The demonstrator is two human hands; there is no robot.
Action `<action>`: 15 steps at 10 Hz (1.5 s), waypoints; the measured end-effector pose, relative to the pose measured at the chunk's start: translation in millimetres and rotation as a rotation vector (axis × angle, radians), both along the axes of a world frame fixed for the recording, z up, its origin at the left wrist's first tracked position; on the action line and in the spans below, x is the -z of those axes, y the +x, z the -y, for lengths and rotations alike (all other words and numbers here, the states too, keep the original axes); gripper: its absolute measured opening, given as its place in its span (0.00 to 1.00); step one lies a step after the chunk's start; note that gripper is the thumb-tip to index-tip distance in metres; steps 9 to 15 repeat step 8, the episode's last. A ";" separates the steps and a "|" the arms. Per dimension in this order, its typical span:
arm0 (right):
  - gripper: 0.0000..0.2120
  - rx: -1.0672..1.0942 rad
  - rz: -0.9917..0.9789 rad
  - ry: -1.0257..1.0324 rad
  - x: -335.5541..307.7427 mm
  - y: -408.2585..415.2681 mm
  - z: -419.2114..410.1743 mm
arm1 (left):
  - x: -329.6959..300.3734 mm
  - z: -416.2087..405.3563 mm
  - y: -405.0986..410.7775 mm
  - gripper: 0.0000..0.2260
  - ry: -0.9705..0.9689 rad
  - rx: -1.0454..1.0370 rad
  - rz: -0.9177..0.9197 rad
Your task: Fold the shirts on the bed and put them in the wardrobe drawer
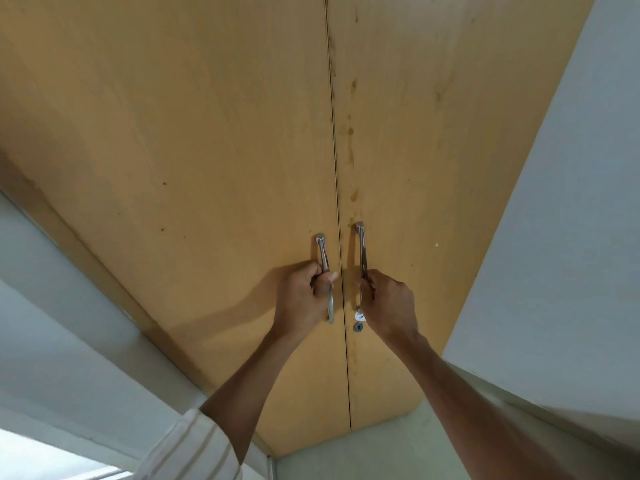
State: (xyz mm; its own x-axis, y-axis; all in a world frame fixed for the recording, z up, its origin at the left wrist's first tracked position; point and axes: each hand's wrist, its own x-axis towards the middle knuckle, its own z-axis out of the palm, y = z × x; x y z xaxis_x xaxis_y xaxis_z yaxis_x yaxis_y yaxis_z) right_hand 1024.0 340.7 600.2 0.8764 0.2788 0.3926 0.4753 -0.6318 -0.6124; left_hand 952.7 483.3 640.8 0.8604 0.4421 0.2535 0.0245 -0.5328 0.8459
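A tall wardrobe with two light wooden doors fills the view; the left door (pixel 207 168) and the right door (pixel 433 150) meet at a thin centre seam and look closed. Each door carries a curved metal handle. My left hand (pixel 303 296) is closed around the left handle (pixel 323 252). My right hand (pixel 389 299) grips the right handle (pixel 361 244). A keyhole (pixel 357 327) with a small white tag sits just under my right hand. No shirts, bed or drawer are in view.
Pale walls flank the wardrobe on the left (pixel 52 306) and right (pixel 571 237). The light floor (pixel 381 452) shows below the doors. A rolled striped sleeve (pixel 187 448) covers my left upper forearm.
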 end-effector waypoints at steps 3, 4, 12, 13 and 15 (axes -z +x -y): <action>0.09 0.192 -0.056 0.019 -5.4 -23.4 -18.6 | 7.2 -22.0 4.7 0.16 0.090 0.191 0.045; 0.13 0.261 -0.130 0.009 -16.3 -41.1 -30.5 | 6.5 -30.9 4.7 0.15 0.136 0.271 0.091; 0.23 0.739 -0.352 -0.072 -23.7 -201.9 -7.5 | 7.3 -46.1 -11.9 0.05 -0.081 0.349 -0.065; 0.23 0.739 -0.352 -0.072 -23.7 -201.9 -7.5 | 7.3 -46.1 -11.9 0.05 -0.081 0.349 -0.065; 0.23 0.739 -0.352 -0.072 -23.7 -201.9 -7.5 | 7.3 -46.1 -11.9 0.05 -0.081 0.349 -0.065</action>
